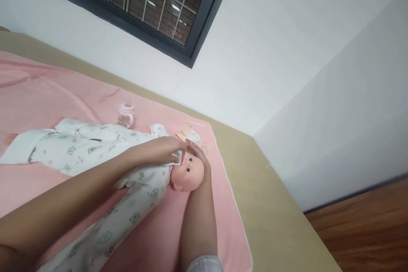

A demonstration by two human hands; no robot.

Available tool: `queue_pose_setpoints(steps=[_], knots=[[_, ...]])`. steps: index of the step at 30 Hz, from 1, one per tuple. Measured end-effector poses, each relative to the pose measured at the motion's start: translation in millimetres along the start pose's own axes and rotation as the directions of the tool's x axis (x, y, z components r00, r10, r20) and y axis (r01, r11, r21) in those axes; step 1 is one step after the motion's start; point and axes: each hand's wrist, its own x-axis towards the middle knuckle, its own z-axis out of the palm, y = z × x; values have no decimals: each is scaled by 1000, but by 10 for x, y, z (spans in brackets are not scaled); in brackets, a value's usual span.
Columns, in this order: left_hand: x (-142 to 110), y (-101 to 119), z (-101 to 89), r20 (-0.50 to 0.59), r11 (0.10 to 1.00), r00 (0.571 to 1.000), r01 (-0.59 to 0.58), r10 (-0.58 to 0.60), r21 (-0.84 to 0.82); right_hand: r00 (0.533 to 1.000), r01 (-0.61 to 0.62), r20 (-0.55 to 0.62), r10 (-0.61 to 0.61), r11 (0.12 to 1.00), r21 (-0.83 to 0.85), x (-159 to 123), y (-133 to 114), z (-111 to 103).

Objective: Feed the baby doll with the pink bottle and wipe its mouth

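Note:
A baby doll [193,173] lies on its back, dressed in a white printed outfit [73,148], its head toward the right. From the left, my left hand [164,149] reaches over the doll's chest, its fingers closed on a small white cloth [176,158] held at the doll's mouth and chin. My right hand [198,151] cups the far side of the doll's head, its fingers along the cheek near my left fingertips. Part of the doll's face is hidden by the cloth and hands.
Under the doll spreads a pink mat [210,225] on a tan surface [255,204]. A pink baby bottle with handles [126,114] stands beyond the doll's body. Past the head lies a peach and white item [188,132], partly hidden. A white wall with a barred window [159,8] rises behind.

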Motion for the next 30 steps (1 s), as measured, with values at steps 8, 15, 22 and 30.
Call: queue_pose_setpoints(steps=[8, 15, 22, 30], knots=[[-5, 22, -28, -13, 998, 1000, 2, -1, 57, 1000, 4, -12, -5, 1000, -20, -17, -27, 22], [6, 41, -27, -44, 997, 999, 27, -24, 67, 1000, -18, -7, 18, 999, 32, 73, 67, -35], [41, 64, -13, -80, 997, 996, 46, -42, 54, 1000, 0, -12, 0, 1000, 14, 60, 101, -35], [67, 49, 54, -144, 999, 989, 42, -37, 32, 999, 7, -37, -8, 1000, -19, -61, 14, 71]])
